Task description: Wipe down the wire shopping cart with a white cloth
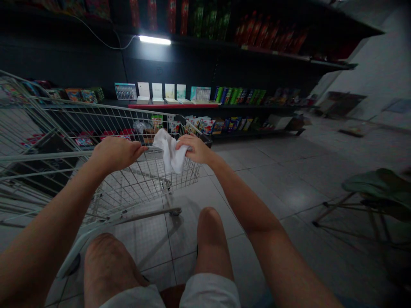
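Note:
A wire shopping cart (131,182) stands sideways in front of me. My left hand (117,153) is closed around the cart's top rail on the near side. Further right along that rail, my right hand (195,148) grips a white cloth (173,154). The cloth is bunched over the rail near the cart's front corner, and its lower part hangs down outside the wire side. The fingertips of my right hand are partly hidden by the cloth.
Behind the cart runs a dark shelf (180,107) with boxes, cans and packets; bottles (260,32) line its upper level. A tube light (155,40) glows beneath that level. At right stands a folding stool (369,201) with green fabric. My knees (210,231) are close below the cart.

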`<action>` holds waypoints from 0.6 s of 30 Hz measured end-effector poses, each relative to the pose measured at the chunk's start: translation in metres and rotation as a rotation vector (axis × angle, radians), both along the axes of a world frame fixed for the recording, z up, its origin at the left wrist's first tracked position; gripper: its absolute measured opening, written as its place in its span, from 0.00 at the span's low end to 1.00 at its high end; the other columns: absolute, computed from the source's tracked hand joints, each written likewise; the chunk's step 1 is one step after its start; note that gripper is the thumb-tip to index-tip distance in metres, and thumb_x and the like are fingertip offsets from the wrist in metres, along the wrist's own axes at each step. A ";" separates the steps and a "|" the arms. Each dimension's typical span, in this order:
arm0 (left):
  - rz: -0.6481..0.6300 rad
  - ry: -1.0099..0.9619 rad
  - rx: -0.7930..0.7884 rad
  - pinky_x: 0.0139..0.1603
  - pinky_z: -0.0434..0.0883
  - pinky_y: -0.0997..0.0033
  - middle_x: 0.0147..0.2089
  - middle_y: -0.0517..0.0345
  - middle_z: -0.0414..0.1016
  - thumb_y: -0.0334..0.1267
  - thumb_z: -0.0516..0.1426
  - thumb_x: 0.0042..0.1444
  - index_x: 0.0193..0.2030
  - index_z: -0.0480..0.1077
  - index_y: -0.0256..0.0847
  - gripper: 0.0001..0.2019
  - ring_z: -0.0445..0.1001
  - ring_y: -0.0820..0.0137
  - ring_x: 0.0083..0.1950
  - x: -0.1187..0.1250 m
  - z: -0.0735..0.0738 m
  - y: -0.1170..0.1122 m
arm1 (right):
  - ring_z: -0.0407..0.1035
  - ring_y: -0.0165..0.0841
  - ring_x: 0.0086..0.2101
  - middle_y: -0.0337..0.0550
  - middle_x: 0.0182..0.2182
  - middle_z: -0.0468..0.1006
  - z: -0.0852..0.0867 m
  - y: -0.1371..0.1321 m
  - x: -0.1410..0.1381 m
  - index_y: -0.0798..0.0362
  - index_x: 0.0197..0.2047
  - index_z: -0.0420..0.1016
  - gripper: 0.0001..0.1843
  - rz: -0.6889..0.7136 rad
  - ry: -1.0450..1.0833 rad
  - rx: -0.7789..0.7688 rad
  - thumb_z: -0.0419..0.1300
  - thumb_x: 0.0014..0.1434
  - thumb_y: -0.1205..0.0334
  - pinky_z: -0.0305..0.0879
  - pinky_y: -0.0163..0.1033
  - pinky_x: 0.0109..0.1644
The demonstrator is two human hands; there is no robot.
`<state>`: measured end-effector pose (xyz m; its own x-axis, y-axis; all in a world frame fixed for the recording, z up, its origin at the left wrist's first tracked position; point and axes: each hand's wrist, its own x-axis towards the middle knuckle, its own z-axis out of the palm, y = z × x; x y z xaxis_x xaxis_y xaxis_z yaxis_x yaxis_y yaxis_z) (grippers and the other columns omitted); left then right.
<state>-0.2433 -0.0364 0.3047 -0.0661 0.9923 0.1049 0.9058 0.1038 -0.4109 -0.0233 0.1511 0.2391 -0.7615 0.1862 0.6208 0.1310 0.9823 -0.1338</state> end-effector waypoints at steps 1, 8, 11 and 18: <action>-0.005 0.005 0.005 0.39 0.68 0.61 0.39 0.43 0.80 0.55 0.31 0.66 0.45 0.76 0.37 0.36 0.79 0.52 0.43 0.000 0.000 0.000 | 0.69 0.36 0.51 0.41 0.47 0.77 -0.002 -0.004 0.002 0.50 0.40 0.79 0.08 0.012 -0.069 -0.073 0.59 0.58 0.64 0.52 0.58 0.65; -0.020 0.001 0.016 0.36 0.66 0.63 0.37 0.43 0.80 0.56 0.31 0.66 0.44 0.76 0.39 0.36 0.79 0.54 0.41 0.002 0.001 0.000 | 0.72 0.34 0.37 0.43 0.37 0.80 0.013 -0.030 -0.006 0.52 0.48 0.76 0.23 -0.273 -0.064 -0.247 0.59 0.60 0.43 0.62 0.43 0.49; -0.014 0.008 0.015 0.35 0.66 0.63 0.37 0.43 0.80 0.56 0.31 0.66 0.44 0.76 0.39 0.35 0.79 0.55 0.41 0.004 0.002 -0.001 | 0.71 0.36 0.39 0.45 0.43 0.79 0.012 -0.045 -0.027 0.45 0.63 0.65 0.33 -0.348 -0.153 -0.031 0.64 0.57 0.46 0.60 0.41 0.46; -0.022 -0.001 0.024 0.37 0.67 0.62 0.37 0.45 0.80 0.56 0.34 0.65 0.41 0.75 0.40 0.33 0.79 0.55 0.39 -0.003 0.000 -0.003 | 0.69 0.35 0.41 0.46 0.43 0.77 -0.001 -0.067 -0.059 0.53 0.47 0.75 0.21 -0.361 -0.112 0.212 0.49 0.69 0.47 0.54 0.41 0.46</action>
